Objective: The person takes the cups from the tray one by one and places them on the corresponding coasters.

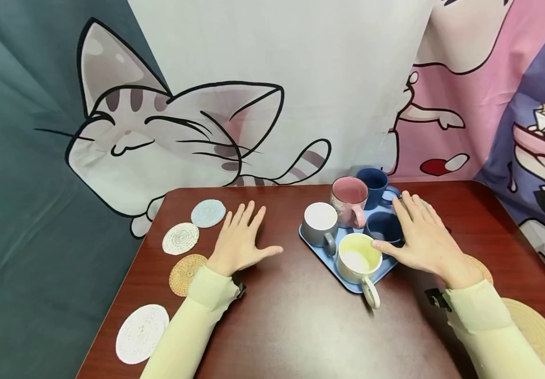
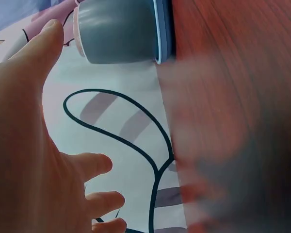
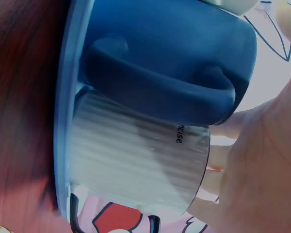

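Note:
A blue tray (image 1: 323, 258) holds several mugs: grey (image 1: 317, 231), pink (image 1: 348, 202), blue at the back (image 1: 372, 190), dark blue (image 1: 381, 227) and pale yellow (image 1: 359, 260). My right hand (image 1: 419, 237) is held over the tray's right side, fingers extended and thumb out, gripping nothing. It largely hides a white ribbed mug (image 3: 136, 160), which the right wrist view shows beside a blue mug (image 3: 174, 53). Left of the tray, my left hand (image 1: 239, 239) hovers with fingers spread, holding nothing. The grey mug (image 2: 119, 31) also appears in the left wrist view.
Round coasters lie along the table's left side: light blue (image 1: 208, 213), cream (image 1: 180, 238), tan (image 1: 186, 276) and white (image 1: 142, 334). Woven round mats (image 1: 533, 331) lie at the right, partly behind my forearm. A printed cloth (image 1: 272, 47) hangs behind the brown table (image 1: 277, 331).

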`<state>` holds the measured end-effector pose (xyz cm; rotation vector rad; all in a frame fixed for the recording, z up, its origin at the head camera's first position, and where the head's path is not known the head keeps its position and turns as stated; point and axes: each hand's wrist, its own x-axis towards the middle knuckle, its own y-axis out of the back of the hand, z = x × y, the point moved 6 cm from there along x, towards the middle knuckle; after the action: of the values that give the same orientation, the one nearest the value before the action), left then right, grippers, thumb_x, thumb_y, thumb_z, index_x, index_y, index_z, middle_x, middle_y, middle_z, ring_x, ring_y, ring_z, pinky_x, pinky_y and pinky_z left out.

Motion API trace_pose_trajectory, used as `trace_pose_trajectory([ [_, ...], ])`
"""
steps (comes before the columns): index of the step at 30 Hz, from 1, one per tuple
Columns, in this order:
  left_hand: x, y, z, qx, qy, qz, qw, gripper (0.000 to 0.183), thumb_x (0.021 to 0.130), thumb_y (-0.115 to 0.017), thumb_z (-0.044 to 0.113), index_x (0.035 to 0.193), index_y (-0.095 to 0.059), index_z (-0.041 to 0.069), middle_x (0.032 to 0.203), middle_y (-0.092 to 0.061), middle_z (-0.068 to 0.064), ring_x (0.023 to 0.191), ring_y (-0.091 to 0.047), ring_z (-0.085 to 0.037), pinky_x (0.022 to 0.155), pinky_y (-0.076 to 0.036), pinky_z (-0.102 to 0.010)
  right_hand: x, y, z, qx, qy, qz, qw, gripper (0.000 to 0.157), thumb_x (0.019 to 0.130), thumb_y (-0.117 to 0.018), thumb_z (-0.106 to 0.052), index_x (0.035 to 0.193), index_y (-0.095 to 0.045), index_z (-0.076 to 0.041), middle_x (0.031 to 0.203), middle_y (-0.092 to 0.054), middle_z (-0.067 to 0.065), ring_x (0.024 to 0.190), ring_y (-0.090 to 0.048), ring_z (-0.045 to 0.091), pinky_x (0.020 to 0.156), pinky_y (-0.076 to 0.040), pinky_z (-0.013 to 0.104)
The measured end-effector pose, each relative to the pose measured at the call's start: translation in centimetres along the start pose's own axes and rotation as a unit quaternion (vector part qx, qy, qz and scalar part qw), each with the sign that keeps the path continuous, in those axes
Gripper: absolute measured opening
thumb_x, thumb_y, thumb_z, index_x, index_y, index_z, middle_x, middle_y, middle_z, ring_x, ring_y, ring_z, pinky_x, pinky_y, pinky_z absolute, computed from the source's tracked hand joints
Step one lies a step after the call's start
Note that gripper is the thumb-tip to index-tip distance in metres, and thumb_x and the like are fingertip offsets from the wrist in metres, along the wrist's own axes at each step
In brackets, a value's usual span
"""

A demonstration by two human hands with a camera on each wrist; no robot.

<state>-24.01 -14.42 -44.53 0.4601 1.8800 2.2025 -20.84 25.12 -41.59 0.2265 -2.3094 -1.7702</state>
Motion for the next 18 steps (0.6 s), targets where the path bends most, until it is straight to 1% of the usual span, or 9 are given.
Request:
trace_pose_trajectory([
  [3, 0.1, -0.1, 0.4, 0.003, -0.003, 0.001, 1.0000, 0.115, 0.077, -0.049, 0.094, 0.164, -0.029, 0.022, 0.171, -0.026, -0.014, 0.159, -0.024, -0.037, 0.127, -0.019, -0.060, 0.1, 0.3, 0.0, 0.002, 0.001, -0.005, 1.000, 0.117, 0.086, -0.063, -0.077, 0.163, -0.021, 0.001, 0.169, -0.014, 0.032, 0.156, -0.013, 0.053, 0.127, -0.004, 0.065],
  [5, 0.1, -0.3, 0.8, 0.001, -0.005, 0.003, 1.0000, 0.113, 0.079, -0.050, 0.093, 0.164, -0.030, 0.020, 0.170, -0.029, -0.014, 0.158, -0.027, -0.037, 0.126, -0.022, -0.060, 0.3, 0.8, 0.1, 0.006, 0.005, -0.007, 1.000, 0.116, 0.086, -0.064, -0.075, 0.162, -0.021, 0.002, 0.169, -0.015, 0.032, 0.155, -0.014, 0.054, 0.126, -0.008, 0.068],
  [7, 0.1, -0.5, 1.4, -0.009, -0.011, 0.011, 0.9998, 0.108, 0.083, -0.053, 0.087, 0.163, -0.033, 0.017, 0.168, -0.034, -0.016, 0.155, -0.033, -0.037, 0.124, -0.029, -0.059, 0.5, 1.4, 0.5, 0.019, 0.008, -0.008, 1.000, 0.113, 0.087, -0.066, -0.072, 0.162, -0.023, 0.001, 0.169, -0.016, 0.031, 0.155, -0.015, 0.054, 0.124, -0.011, 0.070],
  [9, 0.0, -0.7, 2.1, -0.025, -0.015, 0.020, 0.9994, 0.100, 0.088, -0.057, 0.079, 0.160, -0.037, 0.013, 0.163, -0.041, -0.017, 0.149, -0.042, -0.038, 0.118, -0.038, -0.058, 0.6, 2.3, 1.1, 0.042, 0.011, 0.002, 0.999, 0.106, 0.089, -0.069, -0.065, 0.161, -0.027, 0.001, 0.168, -0.019, 0.031, 0.154, -0.018, 0.054, 0.123, -0.016, 0.070],
  [12, -0.1, -0.8, 3.4, -0.062, -0.016, 0.035, 0.9973, 0.082, 0.095, -0.064, 0.060, 0.154, -0.045, 0.007, 0.150, -0.054, -0.017, 0.135, -0.055, -0.037, 0.108, -0.048, -0.055, 0.9, 3.7, 2.6, 0.074, 0.022, 0.036, 0.996, 0.089, 0.093, -0.071, -0.051, 0.156, -0.037, 0.002, 0.164, -0.029, 0.032, 0.150, -0.028, 0.054, 0.121, -0.022, 0.069],
  [15, -0.2, -1.0, 4.7, -0.105, -0.003, 0.046, 0.9934, 0.063, 0.097, -0.067, 0.045, 0.144, -0.056, 0.004, 0.131, -0.064, -0.014, 0.117, -0.064, -0.032, 0.099, -0.053, -0.050, 1.3, 4.8, 4.4, 0.092, 0.026, 0.069, 0.993, 0.071, 0.098, -0.068, -0.040, 0.149, -0.046, 0.005, 0.154, -0.042, 0.033, 0.141, -0.038, 0.054, 0.116, -0.028, 0.069],
  [16, -0.3, -1.2, 5.0, -0.123, 0.005, 0.046, 0.9913, 0.057, 0.098, -0.067, 0.041, 0.140, -0.058, 0.004, 0.124, -0.066, -0.012, 0.111, -0.066, -0.029, 0.096, -0.054, -0.048, 1.4, 5.1, 5.1, 0.094, 0.021, 0.074, 0.993, 0.067, 0.100, -0.067, -0.038, 0.147, -0.048, 0.005, 0.151, -0.045, 0.034, 0.139, -0.041, 0.053, 0.113, -0.030, 0.069],
  [18, -0.3, -1.5, 5.7, -0.165, 0.023, 0.043, 0.9851, 0.048, 0.098, -0.066, 0.036, 0.134, -0.062, 0.004, 0.111, -0.070, -0.007, 0.099, -0.069, -0.023, 0.090, -0.056, -0.045, 1.7, 5.3, 6.5, 0.102, 0.002, 0.068, 0.992, 0.063, 0.102, -0.063, -0.039, 0.145, -0.050, 0.005, 0.147, -0.048, 0.034, 0.136, -0.043, 0.053, 0.109, -0.032, 0.069],
])
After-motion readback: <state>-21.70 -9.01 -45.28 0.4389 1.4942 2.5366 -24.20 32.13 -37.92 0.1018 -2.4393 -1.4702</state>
